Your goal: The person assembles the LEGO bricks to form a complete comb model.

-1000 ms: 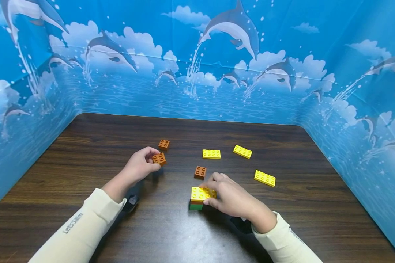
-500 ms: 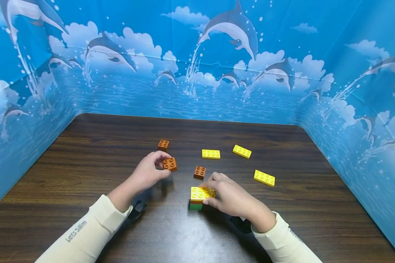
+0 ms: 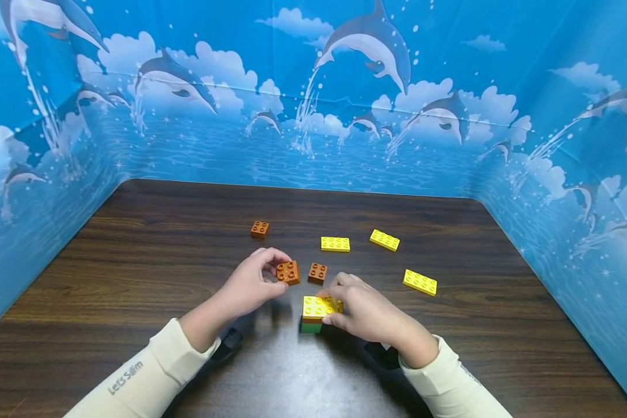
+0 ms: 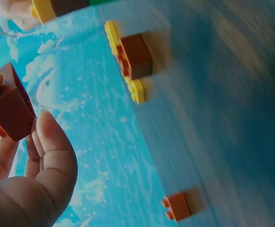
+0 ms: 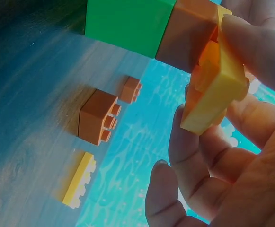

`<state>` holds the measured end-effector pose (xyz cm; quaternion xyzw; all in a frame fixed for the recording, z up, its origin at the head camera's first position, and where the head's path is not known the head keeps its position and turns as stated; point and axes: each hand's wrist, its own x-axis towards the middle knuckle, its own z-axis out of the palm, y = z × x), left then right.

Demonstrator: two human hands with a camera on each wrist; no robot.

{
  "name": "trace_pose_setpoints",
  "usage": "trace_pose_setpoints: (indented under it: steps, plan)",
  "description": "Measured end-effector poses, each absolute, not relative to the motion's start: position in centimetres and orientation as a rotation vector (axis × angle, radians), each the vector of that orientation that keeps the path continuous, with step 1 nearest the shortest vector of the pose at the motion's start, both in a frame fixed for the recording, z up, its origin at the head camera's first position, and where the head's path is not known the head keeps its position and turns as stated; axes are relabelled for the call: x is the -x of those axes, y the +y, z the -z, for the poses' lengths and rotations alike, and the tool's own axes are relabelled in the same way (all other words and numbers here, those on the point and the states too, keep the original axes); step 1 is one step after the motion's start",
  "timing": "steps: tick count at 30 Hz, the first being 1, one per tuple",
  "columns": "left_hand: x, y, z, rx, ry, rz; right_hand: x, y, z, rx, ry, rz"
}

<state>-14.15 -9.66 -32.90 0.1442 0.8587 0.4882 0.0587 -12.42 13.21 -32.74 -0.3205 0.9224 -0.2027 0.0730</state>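
Note:
In the head view my left hand [image 3: 248, 284] pinches an orange-brown toy brick [image 3: 288, 273] between thumb and fingers, studs up, raised over the table. The left wrist view shows the same brick [image 4: 13, 111] from its side. My right hand [image 3: 368, 310] grips a flat yellow brick [image 3: 313, 306] that tops a small stack. Below it come a brown brick [image 5: 187, 35] and a green brick [image 5: 128, 23], the lowest. The yellow one juts out past the brown toward my right hand, its underside partly visible in the right wrist view. Just behind the stack lies another brown brick [image 3: 317, 273].
Farther back on the dark wood table [image 3: 177, 232] sits one more brown brick [image 3: 259, 229]. Three flat yellow bricks, one at the back middle [image 3: 335, 244], lie spread behind and right of the stack. A blue dolphin-print sheet [image 3: 303, 157] walls the table's back and sides.
My left hand has carried its brown brick rightward and nearer to me, toward the stack. The right hand and the stack have stayed in place.

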Motion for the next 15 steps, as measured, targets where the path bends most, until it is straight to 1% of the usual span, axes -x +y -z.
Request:
trace_pose_setpoints:
  steps: [15]
  plan:
    - [12.5,-7.7,33.1,-0.486,2.513,-1.501,12.5,13.2,32.8,0.955,2.766,0.616]
